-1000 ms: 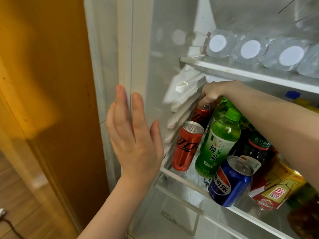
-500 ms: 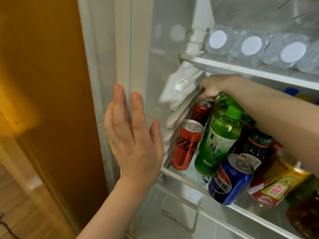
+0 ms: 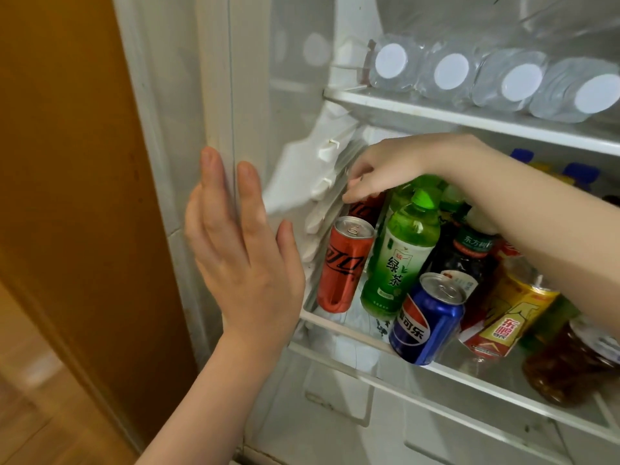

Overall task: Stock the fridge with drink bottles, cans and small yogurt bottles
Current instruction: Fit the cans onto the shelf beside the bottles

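My right hand [image 3: 385, 169] reaches deep into the fridge's middle shelf [image 3: 335, 325], its curled fingers pinching the top of a rear red cola can [image 3: 367, 208] by the left wall. A second red cola can [image 3: 345, 266] stands in front of it. Beside that stand a green tea bottle [image 3: 399, 260] and a tilted blue Pepsi can [image 3: 426, 320]. My left hand [image 3: 241, 263] lies flat and open against the fridge's left frame, holding nothing.
Clear water bottles [image 3: 451, 72] lie on the upper shelf, white caps facing out. A dark tea bottle [image 3: 466, 260], a yellow drink bottle [image 3: 510, 317] and a brown bottle [image 3: 563, 367] crowd the shelf's right. An orange wooden panel [image 3: 67, 196] stands on the left.
My right hand has loosened from a fist over the rear red can to fingertips on its top. The left hand has stayed on the frame.
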A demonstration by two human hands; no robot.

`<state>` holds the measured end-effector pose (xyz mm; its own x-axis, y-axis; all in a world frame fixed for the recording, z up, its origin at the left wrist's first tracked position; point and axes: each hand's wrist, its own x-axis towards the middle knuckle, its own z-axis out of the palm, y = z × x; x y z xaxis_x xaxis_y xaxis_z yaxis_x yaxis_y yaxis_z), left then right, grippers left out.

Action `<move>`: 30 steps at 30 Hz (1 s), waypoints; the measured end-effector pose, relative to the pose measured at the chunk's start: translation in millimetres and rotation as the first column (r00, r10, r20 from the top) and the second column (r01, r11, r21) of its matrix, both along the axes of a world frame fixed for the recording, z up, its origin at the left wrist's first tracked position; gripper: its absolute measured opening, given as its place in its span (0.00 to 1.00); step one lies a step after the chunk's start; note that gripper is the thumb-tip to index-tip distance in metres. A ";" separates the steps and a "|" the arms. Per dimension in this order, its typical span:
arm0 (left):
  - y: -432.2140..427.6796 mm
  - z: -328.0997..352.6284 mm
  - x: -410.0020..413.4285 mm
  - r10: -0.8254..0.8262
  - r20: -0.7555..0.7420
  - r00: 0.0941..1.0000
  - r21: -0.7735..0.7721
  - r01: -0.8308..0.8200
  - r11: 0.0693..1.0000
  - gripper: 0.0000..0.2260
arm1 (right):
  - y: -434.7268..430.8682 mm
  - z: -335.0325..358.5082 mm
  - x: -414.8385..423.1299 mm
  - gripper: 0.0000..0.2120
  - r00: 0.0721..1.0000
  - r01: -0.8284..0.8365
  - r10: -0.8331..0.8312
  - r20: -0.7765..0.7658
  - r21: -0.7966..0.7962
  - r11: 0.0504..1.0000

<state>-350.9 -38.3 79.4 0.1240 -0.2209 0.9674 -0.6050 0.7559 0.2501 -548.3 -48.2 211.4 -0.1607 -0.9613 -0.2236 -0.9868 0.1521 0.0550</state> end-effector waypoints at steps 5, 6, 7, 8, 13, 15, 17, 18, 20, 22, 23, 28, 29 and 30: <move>0.6 0.3 2.0 -0.004 0.012 1.000 -0.026 0.004 1.000 0.24 | 12.2 -15.0 16.6 0.26 0.996 -0.028 0.033 -0.087 0.063 0.998; 0.5 0.3 2.2 -0.006 0.013 1.000 -0.034 0.007 0.999 0.24 | 13.7 -17.9 19.3 0.28 0.994 -0.036 0.044 -0.099 0.083 0.996; 0.0 0.0 2.4 -0.007 0.017 1.000 -0.039 0.007 0.999 0.24 | 14.7 -20.6 21.2 0.29 0.992 -0.045 0.056 -0.110 0.099 0.994; -0.5 -0.3 2.4 -0.004 0.021 1.000 -0.043 0.005 0.999 0.24 | 15.5 -22.8 23.0 0.29 0.990 -0.053 0.067 -0.122 0.111 0.992; -3.1 -2.2 2.4 -0.006 0.009 1.000 -0.028 0.007 1.000 0.25 | 15.8 -27.2 27.5 0.23 0.987 -0.094 0.109 -0.116 0.129 0.987; -3.8 -2.4 2.1 -0.008 0.006 1.000 -0.036 0.008 0.999 0.26 | 14.8 -24.8 25.9 0.24 0.988 -0.083 0.099 -0.122 0.124 0.989; -4.6 -2.7 2.3 -0.013 0.008 1.000 -0.043 0.013 0.999 0.25 | 12.8 -20.4 22.1 0.26 0.990 -0.066 0.079 -0.118 0.112 0.991; -4.7 -2.5 2.4 -0.017 0.006 1.000 -0.042 0.017 0.999 0.24 | 11.1 -17.5 19.6 0.27 0.991 -0.056 0.067 -0.111 0.103 0.993; -4.8 -2.0 2.5 -0.017 0.006 1.000 -0.043 0.017 0.999 0.23 | 6.2 -11.1 14.6 0.28 0.992 -0.026 0.036 -0.121 0.083 0.996; -4.1 -1.7 2.1 -0.010 0.010 1.000 -0.050 0.010 0.999 0.23 | -0.8 -6.5 9.2 0.30 0.986 0.000 0.011 -0.164 0.066 0.998; -3.6 -1.4 2.0 -0.006 0.008 1.000 -0.049 0.006 0.999 0.22 | -4.7 -5.3 6.6 0.30 0.982 0.009 0.002 -0.190 0.057 0.998; -1.6 -1.5 1.2 -0.005 -0.004 1.000 -0.013 0.005 1.000 0.23 | -26.1 -10.2 -6.0 0.28 0.968 0.047 -0.023 -0.250 0.092 0.995; -2.0 -1.7 0.9 -0.006 -0.006 1.000 -0.012 0.006 1.000 0.23 | -29.3 -12.4 -8.6 0.28 0.968 0.046 -0.018 -0.251 0.108 0.993; -2.2 -2.0 0.8 -0.009 -0.008 1.000 -0.012 0.009 1.000 0.22 | -31.7 -15.0 -11.4 0.28 0.969 0.041 -0.010 -0.247 0.121 0.992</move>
<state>-350.2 -40.5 77.5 0.1302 -0.2106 0.9689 -0.5961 0.7642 0.2462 -559.8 -80.0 196.5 -0.2497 -0.9233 -0.2919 -0.9364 0.1535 0.3156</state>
